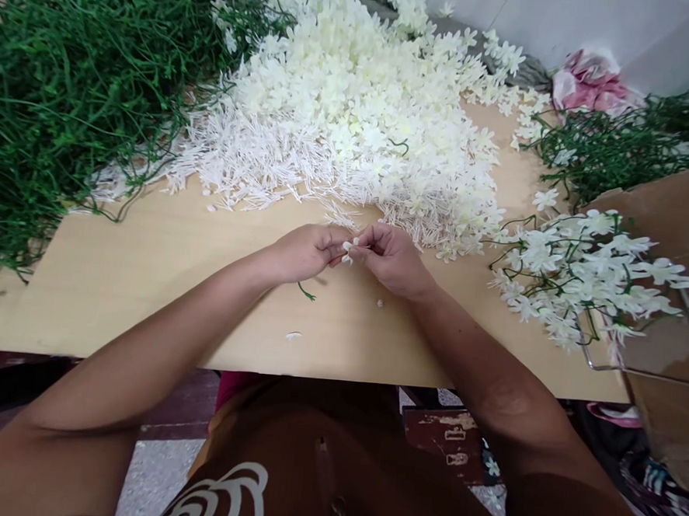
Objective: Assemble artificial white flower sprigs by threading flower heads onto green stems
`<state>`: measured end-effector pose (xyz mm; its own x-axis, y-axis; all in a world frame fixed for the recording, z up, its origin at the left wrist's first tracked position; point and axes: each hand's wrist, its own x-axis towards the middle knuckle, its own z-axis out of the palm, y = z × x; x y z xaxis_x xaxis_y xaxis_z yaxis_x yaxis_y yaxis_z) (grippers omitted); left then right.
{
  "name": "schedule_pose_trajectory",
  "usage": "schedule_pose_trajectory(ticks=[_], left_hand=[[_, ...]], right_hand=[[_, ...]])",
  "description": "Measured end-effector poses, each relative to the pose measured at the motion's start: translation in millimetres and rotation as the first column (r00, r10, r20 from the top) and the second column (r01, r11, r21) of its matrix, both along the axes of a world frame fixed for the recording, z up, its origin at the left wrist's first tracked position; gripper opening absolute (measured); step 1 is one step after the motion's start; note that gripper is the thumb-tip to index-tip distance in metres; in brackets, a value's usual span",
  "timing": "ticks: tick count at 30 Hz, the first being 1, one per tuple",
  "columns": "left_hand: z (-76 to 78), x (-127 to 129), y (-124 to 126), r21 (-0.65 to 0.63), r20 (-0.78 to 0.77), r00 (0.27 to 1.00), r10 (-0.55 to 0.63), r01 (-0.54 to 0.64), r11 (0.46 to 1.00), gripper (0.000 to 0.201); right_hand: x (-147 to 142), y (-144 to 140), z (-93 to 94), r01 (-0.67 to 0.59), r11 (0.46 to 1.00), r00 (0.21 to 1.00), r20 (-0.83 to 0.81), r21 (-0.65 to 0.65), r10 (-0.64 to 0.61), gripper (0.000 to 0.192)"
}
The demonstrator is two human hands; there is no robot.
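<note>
My left hand (pixel 307 253) and my right hand (pixel 395 263) meet over the middle of the table, their fingertips pinched together. Between them is a small white artificial flower (pixel 348 250), partly covered by the fingers. Just below my left hand shows a short green plastic stem (pixel 306 292); whether it is held or lies on the table I cannot tell. Beyond both hands spreads a heap of white artificial flower heads (pixel 355 87), with many thin white stalks (pixel 257 155) along its near side.
A large pile of green plastic stems (pixel 81 78) covers the table's left. At right, finished-looking white flower sprays (pixel 577 264) lie by a metal wire frame (pixel 611 369) and cardboard (pixel 674 216). More green stems (pixel 613 146) and a pink-white cloth (pixel 592 82) are behind. The wooden tabletop (pixel 145 277) ends near my body.
</note>
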<state>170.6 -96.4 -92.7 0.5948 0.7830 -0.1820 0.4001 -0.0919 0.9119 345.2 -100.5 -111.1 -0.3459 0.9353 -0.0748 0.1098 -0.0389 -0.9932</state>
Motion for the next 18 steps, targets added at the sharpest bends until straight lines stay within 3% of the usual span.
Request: schedule_pose_trajectory(ticks=[4,12,18], left_hand=[[0.4,-2.3,-0.8,-0.011,0.033,0.999,-0.001,0.002,1.0,0.023],[3.9,-5.7,-1.1,-0.049,0.087,0.995,0.048,-0.044,0.998,0.039],[-0.4,-6.4,-0.7,-0.044,0.136,0.987,0.089,-0.083,0.996,0.033]], right_hand=[[1.8,4.0,-0.2,-0.053,0.997,0.998,0.009,-0.064,0.054,0.047],[4.8,6.2,5.3,-0.054,0.993,0.995,-0.094,-0.101,0.044,0.045],[7.7,6.8,2.4,-0.078,0.991,0.992,-0.111,-0.111,0.065,0.043]])
